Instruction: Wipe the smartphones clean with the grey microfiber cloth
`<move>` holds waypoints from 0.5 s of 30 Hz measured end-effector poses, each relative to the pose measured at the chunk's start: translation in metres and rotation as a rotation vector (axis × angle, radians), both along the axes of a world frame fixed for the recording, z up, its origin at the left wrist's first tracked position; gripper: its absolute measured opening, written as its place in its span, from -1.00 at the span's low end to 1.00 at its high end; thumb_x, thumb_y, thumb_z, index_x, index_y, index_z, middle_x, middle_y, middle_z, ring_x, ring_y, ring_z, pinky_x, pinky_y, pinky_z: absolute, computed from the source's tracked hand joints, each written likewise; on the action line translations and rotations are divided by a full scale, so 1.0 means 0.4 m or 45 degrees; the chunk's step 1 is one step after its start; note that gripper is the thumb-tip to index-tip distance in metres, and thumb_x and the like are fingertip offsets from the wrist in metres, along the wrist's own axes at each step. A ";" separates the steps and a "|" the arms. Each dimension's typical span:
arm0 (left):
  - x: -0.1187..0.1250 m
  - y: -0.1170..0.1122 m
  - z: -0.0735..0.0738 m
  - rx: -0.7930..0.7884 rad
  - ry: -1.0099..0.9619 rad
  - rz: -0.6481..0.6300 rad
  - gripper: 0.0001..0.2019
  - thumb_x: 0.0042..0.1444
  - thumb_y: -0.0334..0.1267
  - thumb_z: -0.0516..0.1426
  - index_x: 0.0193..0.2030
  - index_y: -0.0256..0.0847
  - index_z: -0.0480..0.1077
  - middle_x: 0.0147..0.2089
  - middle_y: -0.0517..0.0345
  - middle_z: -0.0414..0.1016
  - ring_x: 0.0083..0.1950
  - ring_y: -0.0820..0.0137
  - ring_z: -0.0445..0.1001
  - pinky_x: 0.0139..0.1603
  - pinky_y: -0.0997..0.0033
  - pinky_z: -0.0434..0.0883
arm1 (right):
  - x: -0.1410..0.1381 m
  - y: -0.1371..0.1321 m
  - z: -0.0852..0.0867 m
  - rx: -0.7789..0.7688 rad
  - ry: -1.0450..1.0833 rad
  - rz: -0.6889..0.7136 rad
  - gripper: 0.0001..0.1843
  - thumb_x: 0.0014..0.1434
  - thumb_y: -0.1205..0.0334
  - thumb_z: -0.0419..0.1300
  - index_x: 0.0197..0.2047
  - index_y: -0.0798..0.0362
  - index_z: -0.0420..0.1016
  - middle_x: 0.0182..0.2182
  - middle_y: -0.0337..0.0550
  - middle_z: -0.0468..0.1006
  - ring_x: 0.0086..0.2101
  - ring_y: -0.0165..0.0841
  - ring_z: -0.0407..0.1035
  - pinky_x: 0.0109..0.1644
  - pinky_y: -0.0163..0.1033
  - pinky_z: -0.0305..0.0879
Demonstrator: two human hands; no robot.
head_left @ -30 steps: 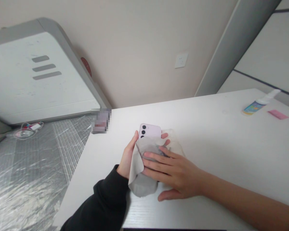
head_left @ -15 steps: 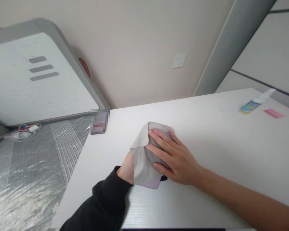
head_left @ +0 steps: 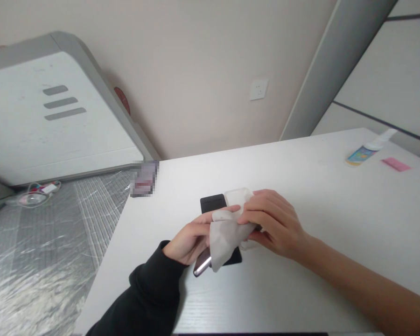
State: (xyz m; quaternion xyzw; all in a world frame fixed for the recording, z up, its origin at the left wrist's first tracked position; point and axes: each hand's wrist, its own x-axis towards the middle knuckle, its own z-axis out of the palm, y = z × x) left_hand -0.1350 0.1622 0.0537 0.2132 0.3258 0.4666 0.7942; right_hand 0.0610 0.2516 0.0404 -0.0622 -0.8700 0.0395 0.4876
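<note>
**Live from what looks like a bedroom or dorm room**

And here we are indoors! A smooth white desk (head_left: pixel 311 196) runs off to the right, a square white wall socket (head_left: pixel 258 89) sits on the far beige wall (head_left: pixel 196 56), a white metal cabinet with three grey slots (head_left: pixel 59 107) stands far left, and a grey striped mattress under clear plastic film (head_left: pixel 45 252) lies near left!

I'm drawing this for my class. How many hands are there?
2. The left hand comes out of a black sleeve and holds a phone with a grey cloth over it. The right hand holds the cloth from the other side. No other hands show.
</note>
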 end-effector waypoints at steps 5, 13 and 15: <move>-0.010 0.007 0.039 0.055 0.030 -0.012 -0.47 0.00 -0.40 0.29 0.18 -0.33 0.51 0.04 -0.03 0.65 -0.04 0.28 0.58 0.05 0.42 0.38 | 0.026 0.021 0.000 0.140 0.142 -0.038 -0.78 0.48 0.23 0.04 -0.18 -0.01 0.48 -0.36 -0.17 0.62 -0.33 -0.33 0.49 -0.12 -0.14 0.48; 0.031 0.005 0.007 -0.054 -0.112 0.261 -0.75 0.15 -0.29 0.19 -0.11 -0.39 0.60 -0.17 -0.10 0.67 -0.04 0.08 0.60 0.11 0.16 0.44 | 0.023 0.033 -0.008 0.009 -0.202 0.028 -0.57 0.52 0.12 -0.12 0.09 0.14 0.51 -0.06 0.02 0.68 -0.03 -0.24 0.54 0.23 0.01 0.38; 0.034 0.009 0.001 -0.090 -0.148 0.281 -0.70 0.24 -0.24 0.13 -0.06 -0.41 0.58 -0.19 -0.10 0.65 -0.09 0.11 0.61 0.08 0.16 0.47 | 0.013 0.018 -0.016 -0.028 -0.343 0.072 -0.43 0.52 0.00 -0.18 0.18 0.22 0.47 0.08 0.11 0.63 0.13 -0.17 0.47 0.33 0.08 0.27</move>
